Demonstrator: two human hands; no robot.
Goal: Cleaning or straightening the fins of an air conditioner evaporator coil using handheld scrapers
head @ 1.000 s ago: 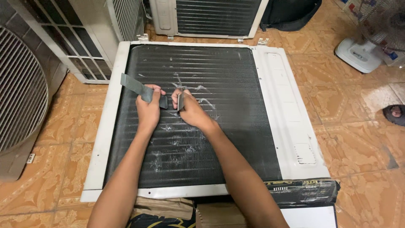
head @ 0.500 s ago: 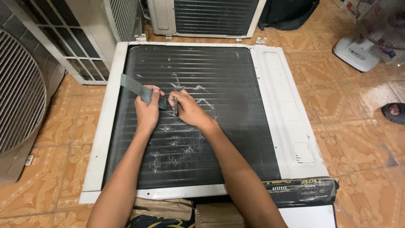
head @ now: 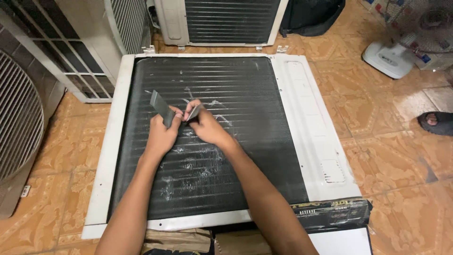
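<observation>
Both hands [head: 181, 125] meet over the finned panel [head: 236, 85] lying on the floor, a fan base [head: 389, 59] to its right.

Both bare forearms extend forward from the lower edge of the view and converge toward the centre. The left hand [head: 163, 132] is curled with fingers folded, its grip closed. The right hand [head: 204, 123] lies just beside it, knuckles up, fingertips pinched together, nearly touching the left.
</observation>
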